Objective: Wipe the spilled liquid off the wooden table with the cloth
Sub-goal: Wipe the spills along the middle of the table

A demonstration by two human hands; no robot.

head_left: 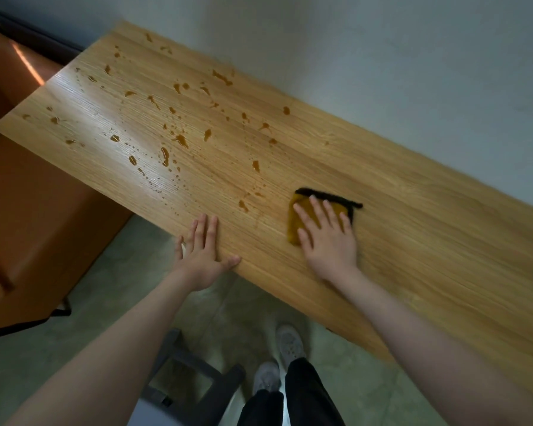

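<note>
Table: wooden table [413, 210], brown drops [179, 139] scattered.
Cloth: cloth [296, 222] soft, limp; best pressed flat.
Right hand [326, 238]: flat, fingers straight, pressing cloth.
Left hand [202, 253]: flat, empty, on the edge.

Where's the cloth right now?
Head view: the cloth lies flat on the wooden table under the right hand, right of the spilled liquid.

Amber-brown spilled liquid [166, 155] lay in scattered drops and streaks over the left half of the long light-oak wooden table [413, 241]. The mustard-yellow, black-edged cloth [296, 222] sat flat right of it, near the front edge.
</note>
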